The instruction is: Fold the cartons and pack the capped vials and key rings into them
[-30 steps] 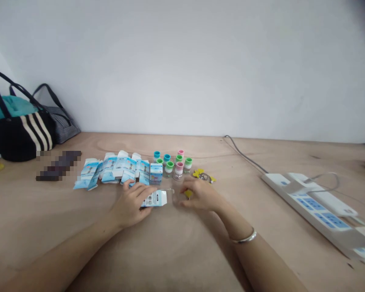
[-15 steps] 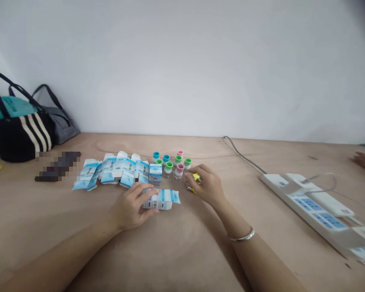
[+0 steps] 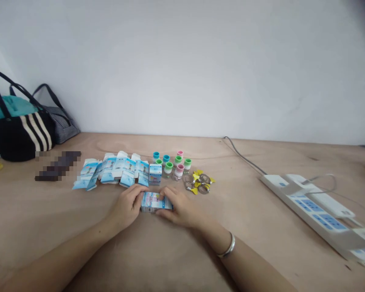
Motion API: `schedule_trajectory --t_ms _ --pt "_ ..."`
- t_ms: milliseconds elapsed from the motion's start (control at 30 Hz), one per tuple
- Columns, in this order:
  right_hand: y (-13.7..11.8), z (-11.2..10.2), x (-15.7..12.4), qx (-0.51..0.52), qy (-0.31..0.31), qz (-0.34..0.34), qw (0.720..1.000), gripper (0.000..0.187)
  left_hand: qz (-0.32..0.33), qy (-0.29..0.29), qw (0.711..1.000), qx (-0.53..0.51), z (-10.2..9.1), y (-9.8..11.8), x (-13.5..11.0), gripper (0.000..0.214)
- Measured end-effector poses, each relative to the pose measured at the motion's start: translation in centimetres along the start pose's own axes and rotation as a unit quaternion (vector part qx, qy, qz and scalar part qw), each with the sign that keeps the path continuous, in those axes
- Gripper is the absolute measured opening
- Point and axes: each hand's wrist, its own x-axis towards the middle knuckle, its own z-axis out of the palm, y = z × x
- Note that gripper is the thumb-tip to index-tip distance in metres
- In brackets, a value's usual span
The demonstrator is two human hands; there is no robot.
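Observation:
A small blue-and-white carton (image 3: 151,200) lies on its side on the table in front of me. My left hand (image 3: 128,207) grips its left end. My right hand (image 3: 181,207) holds the right end, thumb below and fingers on top, and hides part of it. Just behind stands a closed carton (image 3: 155,175) of the same look. Several small jars (image 3: 168,167) with green, blue and pink lids are grouped behind and to the right. Wire rings with yellow tags (image 3: 197,182) lie in a small heap beyond my right hand.
Several flattened blue-and-white cartons (image 3: 112,169) overlap at the left. A dark pixelated object (image 3: 59,166) lies further left, by a black striped bag (image 3: 21,134) and a grey one (image 3: 63,123). A white power strip (image 3: 313,213) with a grey cable (image 3: 243,154) occupies the right.
My right hand has moved left from the yellow-tagged rings to the carton's right end. The flap that stuck out there no longer shows. Another person's hand at the far right has mostly left view.

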Motion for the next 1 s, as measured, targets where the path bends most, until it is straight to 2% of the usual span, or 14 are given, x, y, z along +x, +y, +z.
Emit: schedule_trajectory --t_ms 133,300,367,433,533,633,700,767,833,933,1000 --pt "0.9 -0.3 -0.4 -0.010 0.010 -0.006 1.000 0.027 0.005 0.007 0.999 0.038 -0.3 -0.4 -0.4 0.033" --pt "1.9 -0.2 -0.5 -0.053 0.063 -0.017 0.996 0.025 0.093 0.039 0.989 0.110 -0.8 0.4 0.0 0.031" --pt "1.9 -0.1 -0.3 -0.084 0.071 -0.026 0.994 0.022 0.130 0.015 0.983 0.132 -0.7 0.8 0.2 0.035" --pt "1.7 0.0 -0.2 -0.114 0.051 -0.041 0.991 0.020 0.157 -0.028 0.976 0.151 -0.4 0.8 0.3 0.040" --pt "1.3 0.0 -0.2 -0.141 -0.009 -0.071 0.987 0.020 0.182 -0.082 0.967 0.156 0.2 0.3 0.2 0.035" --pt "1.0 -0.1 -0.4 -0.147 -0.062 -0.082 0.984 0.019 0.202 -0.112 0.962 0.144 0.5 -0.2 0.0 0.028" --pt "0.8 -0.3 -0.5 -0.125 -0.073 -0.072 0.987 0.019 0.204 -0.115 0.962 0.137 0.5 -0.2 -0.1 0.024" --pt "0.6 -0.8 -0.5 -0.069 -0.051 -0.049 0.995 0.017 0.193 -0.094 0.969 0.121 0.4 0.0 0.0 0.022" --pt "0.4 -1.5 -0.4 0.016 0.012 -0.014 1.000 0.013 0.162 -0.055 0.982 0.081 0.1 0.5 0.2 0.025" --pt "0.5 -2.3 -0.1 0.125 0.117 0.044 0.984 0.012 0.089 -0.019 0.996 0.000 -0.2 1.1 0.8 0.028" --pt "0.9 -2.3 0.0 0.146 0.141 0.068 0.977 0.013 0.055 -0.022 0.998 -0.029 -0.2 1.2 1.1 0.028"
